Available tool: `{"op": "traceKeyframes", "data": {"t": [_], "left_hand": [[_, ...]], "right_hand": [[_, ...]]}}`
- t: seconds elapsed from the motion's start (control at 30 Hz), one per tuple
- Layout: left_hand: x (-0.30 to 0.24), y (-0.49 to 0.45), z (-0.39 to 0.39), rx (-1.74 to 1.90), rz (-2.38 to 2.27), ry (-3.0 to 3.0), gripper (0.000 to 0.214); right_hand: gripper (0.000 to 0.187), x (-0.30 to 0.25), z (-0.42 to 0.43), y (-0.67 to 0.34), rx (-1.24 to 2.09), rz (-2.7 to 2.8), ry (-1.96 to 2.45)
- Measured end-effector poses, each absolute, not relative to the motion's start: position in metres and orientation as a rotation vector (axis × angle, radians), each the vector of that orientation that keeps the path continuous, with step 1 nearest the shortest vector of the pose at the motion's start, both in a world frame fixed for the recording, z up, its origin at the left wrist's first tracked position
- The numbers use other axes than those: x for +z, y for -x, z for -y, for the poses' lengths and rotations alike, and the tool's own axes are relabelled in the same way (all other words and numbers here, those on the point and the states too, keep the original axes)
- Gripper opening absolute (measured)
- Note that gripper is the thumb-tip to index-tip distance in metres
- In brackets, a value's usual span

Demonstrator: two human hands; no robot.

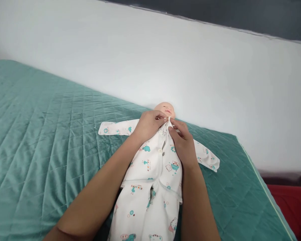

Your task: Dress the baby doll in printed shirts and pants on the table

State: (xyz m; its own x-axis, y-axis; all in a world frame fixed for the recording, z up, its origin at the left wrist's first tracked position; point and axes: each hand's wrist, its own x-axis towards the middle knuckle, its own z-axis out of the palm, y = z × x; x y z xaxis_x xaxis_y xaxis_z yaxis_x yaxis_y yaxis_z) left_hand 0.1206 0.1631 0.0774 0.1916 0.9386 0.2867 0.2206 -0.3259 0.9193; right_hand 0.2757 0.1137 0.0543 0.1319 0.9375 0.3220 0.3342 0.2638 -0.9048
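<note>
A baby doll (167, 107) lies on its back, its head close to the wall. It wears a white printed baby shirt (150, 160) with animal pictures, and matching baby pants (140, 214) below. My left hand (150, 123) pinches the shirt's collar edge just under the doll's chin. Opposite it, my right hand (182, 140) grips the other front edge, with a fold of cloth raised between the two hands. Further down the front a button (160, 151) shows, and small gaps appear along the opening. Both sleeves stretch out sideways.
Beneath the doll spreads a green quilted bed cover (52, 134). A white wall (140, 57) rises behind, with a dark band along its top. Something red (291, 207) is beyond the bed's right edge.
</note>
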Motion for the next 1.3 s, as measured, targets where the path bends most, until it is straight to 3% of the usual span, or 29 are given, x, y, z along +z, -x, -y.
{"op": "traceKeyframes", "data": {"t": [0.5, 0.8, 1.3], "left_hand": [[0.0744, -0.1203, -0.1575, 1.167, -1.156, -1.685, 0.012], [0.0738, -0.1147, -0.1563, 1.17, -1.308, -1.754, 0.019], [0.0765, -0.1203, -0.1572, 1.236, -1.143, -1.636, 0.012]], "right_hand": [[0.04, 0.054, -0.1168, -0.2777, 0.822, 1.386, 1.34], [0.036, 0.0566, -0.1155, -0.2753, 0.751, 1.425, 1.384], [0.036, 0.0589, -0.112, -0.2703, 0.69, 1.442, 1.321]]}}
